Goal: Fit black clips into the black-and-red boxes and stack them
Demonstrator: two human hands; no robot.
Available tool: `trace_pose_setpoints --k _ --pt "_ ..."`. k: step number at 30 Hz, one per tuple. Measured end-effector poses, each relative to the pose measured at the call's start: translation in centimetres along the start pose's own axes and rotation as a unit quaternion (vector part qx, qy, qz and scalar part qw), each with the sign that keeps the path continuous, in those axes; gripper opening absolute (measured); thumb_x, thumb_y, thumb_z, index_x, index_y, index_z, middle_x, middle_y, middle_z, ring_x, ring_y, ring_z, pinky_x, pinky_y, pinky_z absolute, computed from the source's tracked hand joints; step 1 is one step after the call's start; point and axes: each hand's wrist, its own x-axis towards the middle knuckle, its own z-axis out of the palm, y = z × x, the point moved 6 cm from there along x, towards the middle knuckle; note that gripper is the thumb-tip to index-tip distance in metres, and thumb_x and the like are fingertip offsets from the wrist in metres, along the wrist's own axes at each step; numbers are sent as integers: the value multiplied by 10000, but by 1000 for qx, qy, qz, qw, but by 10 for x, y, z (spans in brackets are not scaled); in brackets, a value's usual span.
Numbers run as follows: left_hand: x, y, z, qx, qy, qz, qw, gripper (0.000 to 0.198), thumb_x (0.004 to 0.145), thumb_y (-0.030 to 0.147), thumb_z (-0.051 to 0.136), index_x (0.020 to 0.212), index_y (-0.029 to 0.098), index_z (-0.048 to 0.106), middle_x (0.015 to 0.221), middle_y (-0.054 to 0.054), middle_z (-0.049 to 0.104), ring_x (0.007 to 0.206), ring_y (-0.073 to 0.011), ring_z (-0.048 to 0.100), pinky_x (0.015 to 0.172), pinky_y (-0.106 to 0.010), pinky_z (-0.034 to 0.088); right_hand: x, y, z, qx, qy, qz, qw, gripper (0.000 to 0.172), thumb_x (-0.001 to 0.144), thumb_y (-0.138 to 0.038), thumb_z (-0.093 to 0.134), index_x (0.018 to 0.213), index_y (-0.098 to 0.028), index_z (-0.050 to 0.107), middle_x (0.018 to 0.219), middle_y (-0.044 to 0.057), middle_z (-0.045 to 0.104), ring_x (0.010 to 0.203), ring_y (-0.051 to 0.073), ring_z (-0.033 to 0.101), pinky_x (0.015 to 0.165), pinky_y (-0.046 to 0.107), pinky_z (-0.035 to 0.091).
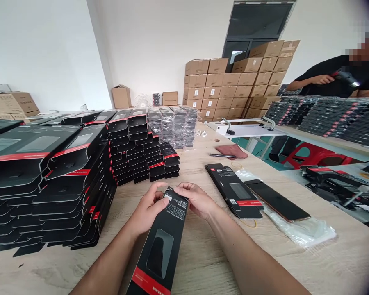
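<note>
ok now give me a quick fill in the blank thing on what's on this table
1. The left hand and the right hand hold the far end of a black box with a ___ stripe near its other end.
2. The tall stacks of packages stand on the person's ___ side.
3. The brown cartons are piled against the back ___.

Missing words: red; left; wall.

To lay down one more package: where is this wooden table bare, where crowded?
Bare wood lies beyond the long black package in the left hand and right hand, between the low black carton stack and the flat black window boxes; also the near right corner, below the clear plastic bag. Tall black carton stacks crowd the left.
</note>
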Motion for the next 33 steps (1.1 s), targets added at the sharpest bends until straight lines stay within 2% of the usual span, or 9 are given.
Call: trace_pose_setpoints --k 4,13,17,19,22,24,28,30,33 --pt "0 -2 0 -3 8 5 1000 524 830 362 589 1316 278 412 824 4 577 667 -129 513 594 -236 376 -1 -8 1 -19 5 -63 998 325 589 -400 819 660 -155 618 627 -17 616 561 102 512 555 243 384" --pt "2 3 -3 -39 47 34 998 458 791 370 633 1221 246 534 714 35 505 604 -106 454 563 -224 359 -5 -16 8 -50 -18 -92 994 269 705 -407 745 652 -158 661 606 -15 598 581 110 506 593 250 394" --pt "3 5 -10 -70 71 64 993 402 794 366 636 1163 219 578 764 7 577 649 -117 505 595 -225 391 -14 -23 23 -44 -91 -101 990 341 827 -472 602 959 -179 716 866 49 690 828 184 614 789 319 463" --pt "3 6 -12 -93 80 77 989 371 788 375 641 1120 216 599 875 -24 633 731 -142 555 653 -241 427 -19 -26 30 -81 -118 -124 982 405 871 -487 532 1129 -204 664 1073 72 676 1030 222 589 930 378 429" --pt "5 7 -14 -101 93 92 986 326 780 381 648 1061 220 619 956 -31 653 796 -155 580 702 -250 449 -23 -28 33 -170 -102 -168 966 413 898 -472 498 1241 -258 585 1287 53 574 1199 226 494 1043 407 349" --pt "7 7 -19 -81 130 102 983 306 795 383 633 1054 222 608 928 -24 651 780 -145 581 689 -239 452 -23 -26 31 -196 -70 -176 962 460 902 -471 494 1327 -297 489 1356 39 511 1236 212 461 1059 397 337" --pt "5 7 -49 -47 307 153 938 300 803 391 625 1041 219 562 933 -25 629 828 -144 589 710 -232 470 -22 -18 33 -175 -91 -120 973 652 889 -467 516 1460 -328 234 1342 57 512 1186 207 512 1020 404 390" --pt "2 6 -65 -47 371 160 914 321 785 401 643 1026 212 544 972 -37 613 850 -150 590 676 -225 483 -22 -17 39 -179 -140 -104 968 661 850 -425 591 1436 -309 307 1314 61 537 1180 222 520 1002 401 409" --pt "3 2 -76 -80 384 135 910 364 779 431 639 1044 208 524 1013 -56 595 841 -164 603 598 -222 501 -20 -22 36 -191 -143 -111 965 565 804 -382 652 1328 -260 479 1218 66 606 1104 230 571 945 385 454"
